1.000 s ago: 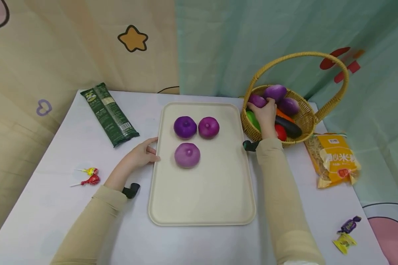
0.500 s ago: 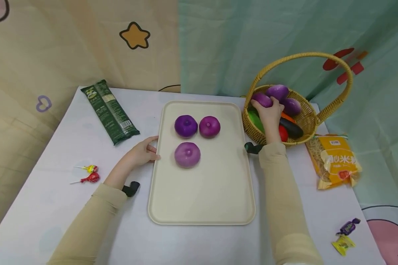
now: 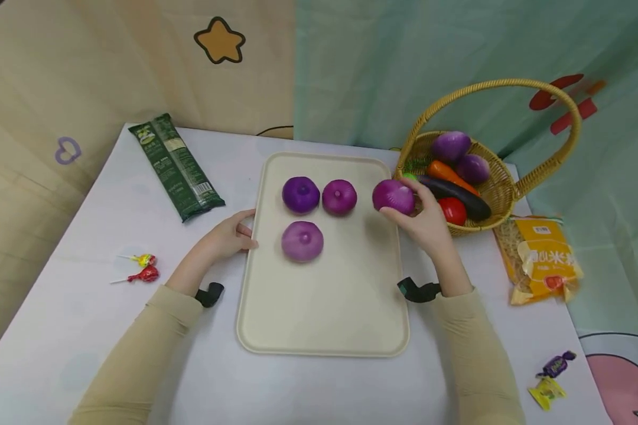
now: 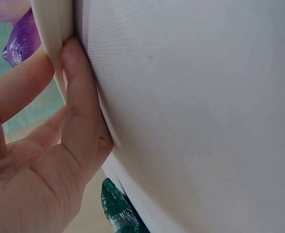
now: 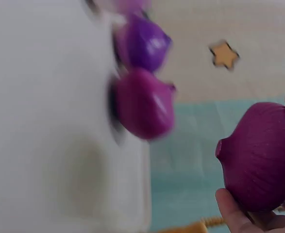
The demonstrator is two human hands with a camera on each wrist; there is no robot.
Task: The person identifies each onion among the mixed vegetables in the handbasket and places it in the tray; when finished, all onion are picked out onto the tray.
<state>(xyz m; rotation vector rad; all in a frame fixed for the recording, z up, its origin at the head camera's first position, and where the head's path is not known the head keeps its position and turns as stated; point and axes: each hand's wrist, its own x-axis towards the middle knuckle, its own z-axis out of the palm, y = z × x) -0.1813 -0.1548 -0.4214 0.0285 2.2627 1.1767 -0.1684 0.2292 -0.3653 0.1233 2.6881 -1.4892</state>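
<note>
My right hand (image 3: 425,221) grips a purple onion (image 3: 393,196) above the right edge of a cream tray (image 3: 345,307). In the right wrist view that onion (image 5: 259,158) sits between thumb and fingers, its stem end pointing left. On the tray lie a dark violet onion (image 3: 300,195), a magenta onion (image 3: 339,198) and a pale purple onion (image 3: 302,241). My left hand (image 3: 225,240) is at the tray's left rim; in the left wrist view this hand (image 4: 45,141) pinches the rim (image 4: 52,29) between thumb and fingers.
A wicker basket (image 3: 502,200) with a tall handle stands at back right, holding two onions, an orange carrot (image 3: 449,176), an eggplant (image 3: 454,195) and a red vegetable (image 3: 453,211). Around the tray lie a green packet (image 3: 178,168), lollipops (image 3: 145,274), a yellow bag (image 3: 542,260) and wrapped candies (image 3: 557,365).
My right hand has lifted the onion out of the basket and carried it left and toward me, over the tray's edge. The left hand keeps its place at the rim.
</note>
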